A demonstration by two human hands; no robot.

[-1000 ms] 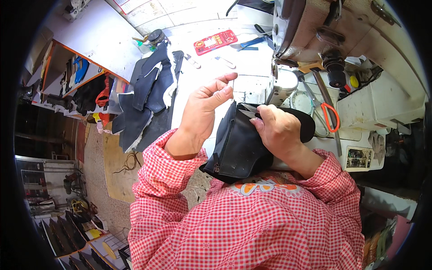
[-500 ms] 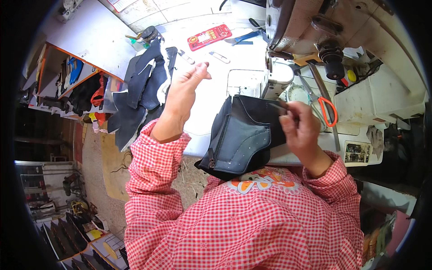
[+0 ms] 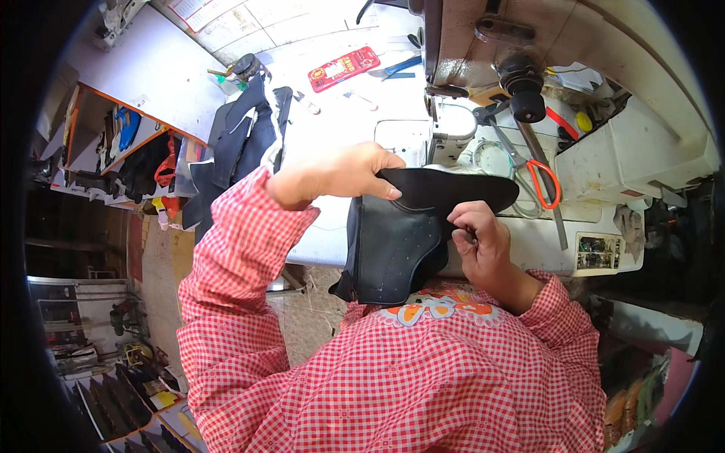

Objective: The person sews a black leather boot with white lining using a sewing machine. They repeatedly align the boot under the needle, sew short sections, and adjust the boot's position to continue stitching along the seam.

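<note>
- The dark, stitched, curved leather shoe-upper piece [image 3: 396, 241] is held up in front of the chest, above the near edge of the white table [image 3: 332, 143], just short of the sewing machine.
- The right hand [image 3: 483, 249] is closed on the piece's right edge, the grip pressed together with the leather pinched between thumb and fingers; it is judged that this pinch is best kept close to the seam so the panel does not flop.
- The left hand [image 3: 340, 172] is laid over the upper left rim, fingers curled down over the folded top flap and clamped on it (the thumb is hidden behind the leather).
- The piece is judged best kept taut between both hands, so that the rows of small perforations on its lower panel lie flat.
- The surface looks matt, dark navy to black, with a smoother black flap bent over on top.
- Beyond it, orange-handled scissors [image 3: 540, 181] lie beside the brown sewing machine [image 3: 468, 45]; further dark cut pieces [image 3: 242, 143] are piled at the table's left.
</note>
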